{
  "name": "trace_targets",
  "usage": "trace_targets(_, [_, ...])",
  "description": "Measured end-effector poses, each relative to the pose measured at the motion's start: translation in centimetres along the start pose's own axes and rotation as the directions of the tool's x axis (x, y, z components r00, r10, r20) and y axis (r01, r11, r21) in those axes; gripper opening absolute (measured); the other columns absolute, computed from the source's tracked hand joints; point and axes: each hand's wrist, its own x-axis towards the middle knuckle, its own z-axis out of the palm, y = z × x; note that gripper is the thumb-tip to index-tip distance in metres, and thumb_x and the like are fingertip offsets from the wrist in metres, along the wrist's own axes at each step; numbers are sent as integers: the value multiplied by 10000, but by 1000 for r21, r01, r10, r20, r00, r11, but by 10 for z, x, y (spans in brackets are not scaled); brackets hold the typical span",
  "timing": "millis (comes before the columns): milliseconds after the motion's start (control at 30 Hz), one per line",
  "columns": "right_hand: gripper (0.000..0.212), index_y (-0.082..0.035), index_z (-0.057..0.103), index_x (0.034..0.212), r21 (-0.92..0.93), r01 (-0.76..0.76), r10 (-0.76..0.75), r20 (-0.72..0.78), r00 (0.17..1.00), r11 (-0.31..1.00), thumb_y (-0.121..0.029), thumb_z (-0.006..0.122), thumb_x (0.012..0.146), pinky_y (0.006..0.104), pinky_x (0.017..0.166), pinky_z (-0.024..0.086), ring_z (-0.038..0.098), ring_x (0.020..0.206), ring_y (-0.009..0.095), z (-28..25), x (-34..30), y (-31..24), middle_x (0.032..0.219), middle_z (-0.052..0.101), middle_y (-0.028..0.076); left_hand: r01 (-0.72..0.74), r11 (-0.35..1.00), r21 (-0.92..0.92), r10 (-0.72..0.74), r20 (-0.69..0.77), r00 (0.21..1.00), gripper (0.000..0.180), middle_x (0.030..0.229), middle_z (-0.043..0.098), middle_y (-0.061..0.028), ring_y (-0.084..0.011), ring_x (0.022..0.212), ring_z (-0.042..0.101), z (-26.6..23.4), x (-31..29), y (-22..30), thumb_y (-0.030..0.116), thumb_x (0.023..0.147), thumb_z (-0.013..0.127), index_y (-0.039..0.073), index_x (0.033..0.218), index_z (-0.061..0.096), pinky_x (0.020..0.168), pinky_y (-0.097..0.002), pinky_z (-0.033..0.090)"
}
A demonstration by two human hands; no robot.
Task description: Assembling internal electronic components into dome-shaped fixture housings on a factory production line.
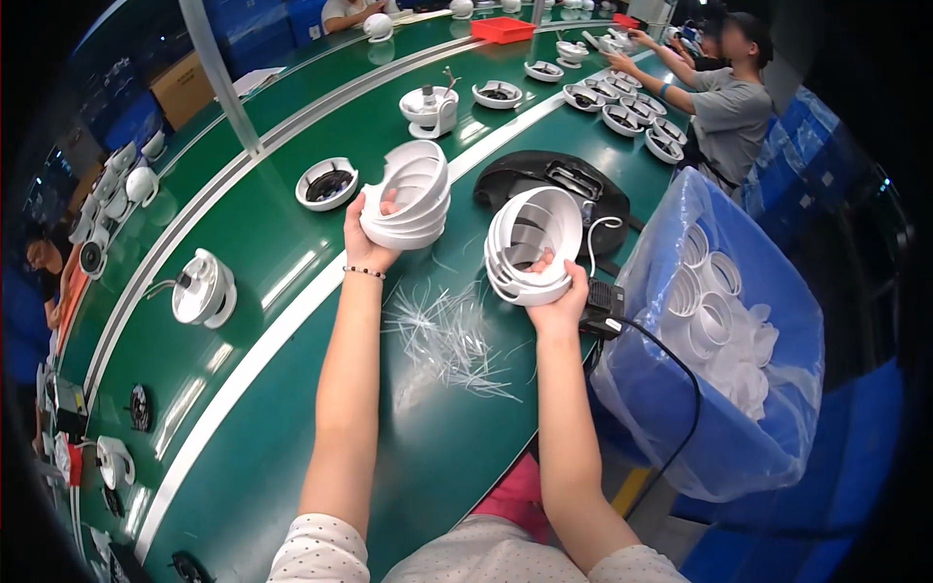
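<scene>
My left hand [367, 240] grips a nested stack of white curved plastic shells [416, 209], raised over the table's edge strip. To the right, my right hand [562, 309] is closed on a second stack of white plastic rings [503, 255], tilted so its hollow inside shows. Between my forearms, a loose pile of thin clear plastic strips [449, 335] lies on the green table. Just behind the right stack sits a black moulded case [525, 175] with a white cable beside it. Fingers behind both stacks are partly hidden.
At my right stands a blue bin [782, 374] lined with clear plastic, holding white rings [714, 316]. A black cable [692, 374] runs past it. White round housings [328, 185] and a white assembly [204, 290] stand on the green line. Another person [729, 107] works at far right.
</scene>
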Motion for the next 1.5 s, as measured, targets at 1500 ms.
trace_targets(1500, [537,17,551,949,-211,118,100,98,990,-970,-324,711,567,377,811,423,537,911,332,-17,-100,-354,945,562,209,-915,-294,278,-841,380,385,390,882,586,-200,-329,838,568,185,-8,-372,207,646,628,-28,948,551,757,-359,452])
